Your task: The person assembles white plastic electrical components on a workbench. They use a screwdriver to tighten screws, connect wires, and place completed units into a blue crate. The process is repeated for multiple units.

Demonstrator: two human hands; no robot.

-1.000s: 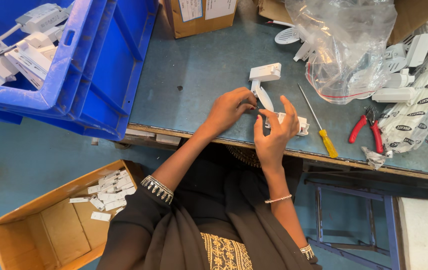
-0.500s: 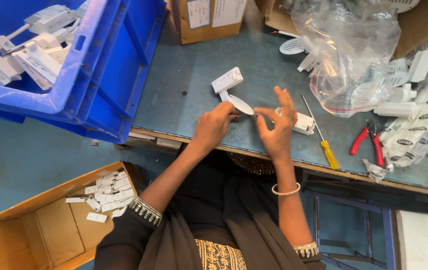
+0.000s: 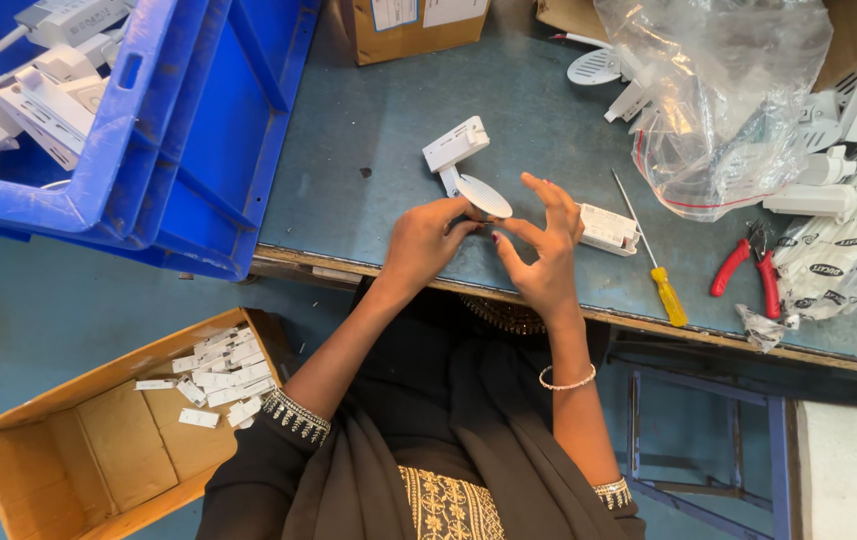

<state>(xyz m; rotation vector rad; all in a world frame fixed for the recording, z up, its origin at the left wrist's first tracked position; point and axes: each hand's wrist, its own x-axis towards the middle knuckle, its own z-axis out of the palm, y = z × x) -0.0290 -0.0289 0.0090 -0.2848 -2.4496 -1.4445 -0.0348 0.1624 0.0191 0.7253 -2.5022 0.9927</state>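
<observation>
A white plastic fitting, a small box (image 3: 455, 145) joined to a round flat disc (image 3: 485, 196), is held just above the grey-blue bench (image 3: 368, 110). My left hand (image 3: 423, 242) pinches the lower edge of the disc. My right hand (image 3: 545, 248) is right beside it with fingers spread. Its thumb points at the disc's underside, and I see nothing held in it. A white rectangular block (image 3: 608, 228) lies on the bench just behind my right hand.
Blue crates (image 3: 178, 150) holding white fittings stand at the left. A yellow-handled screwdriver (image 3: 656, 272), red pliers (image 3: 748, 268) and a clear bag (image 3: 718, 100) of white parts lie to the right. An open cardboard box (image 3: 78, 440) with several white pieces sits on the floor. A brown carton (image 3: 413, 30) stands at the back.
The fitting and both hands have shifted left along the bench, away from the white block. My right hand has let go of the fitting and spread its fingers, while the left keeps its hold.
</observation>
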